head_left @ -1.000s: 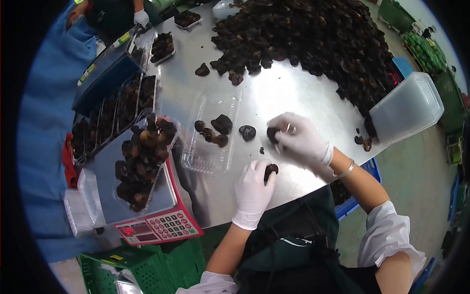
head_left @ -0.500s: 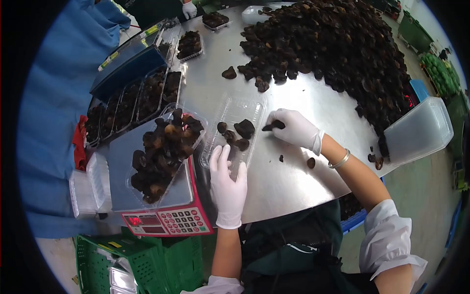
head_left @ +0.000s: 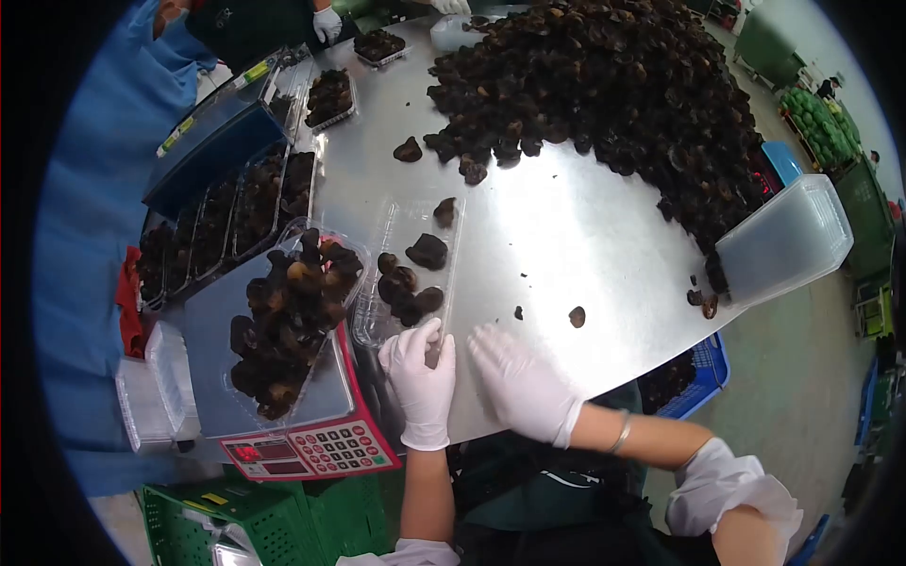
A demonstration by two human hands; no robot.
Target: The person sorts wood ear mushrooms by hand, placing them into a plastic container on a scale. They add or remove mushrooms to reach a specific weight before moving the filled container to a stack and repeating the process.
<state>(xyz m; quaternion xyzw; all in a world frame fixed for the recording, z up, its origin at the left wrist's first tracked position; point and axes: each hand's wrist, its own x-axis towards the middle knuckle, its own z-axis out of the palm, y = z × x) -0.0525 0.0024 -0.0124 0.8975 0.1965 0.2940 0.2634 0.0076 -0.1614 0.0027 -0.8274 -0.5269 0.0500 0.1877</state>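
My left hand [head_left: 420, 377], in a white glove, is at the near end of a clear plastic tray [head_left: 366, 325]. Its fingers are curled, and a brownish piece, apparently wood ear mushroom [head_left: 433, 356], shows between thumb and forefinger. Several dark wood ear mushrooms [head_left: 427, 252] lie inside this tray. My right hand [head_left: 524, 385], also gloved, hovers over the table's near edge, blurred by motion. Its fingers are stretched out with nothing visible in them. Left of the tray, a filled tray of mushrooms [head_left: 288, 316] sits on a red-framed scale [head_left: 311, 451].
A large mushroom heap [head_left: 595, 94] covers the far right of the metal table [head_left: 528, 226]. Stacked clear trays [head_left: 783, 241] stand at the right edge. Filled trays [head_left: 255, 203] line the left. Below are a green crate [head_left: 217, 528] and blue crate [head_left: 703, 382]. Co-workers' gloved hands [head_left: 327, 25] show behind.
My right hand has swung toward me, without the dark mushroom it held. More mushrooms lie in the tray. My left hand has curled its fingers at the tray's near end. The view has shifted slightly.
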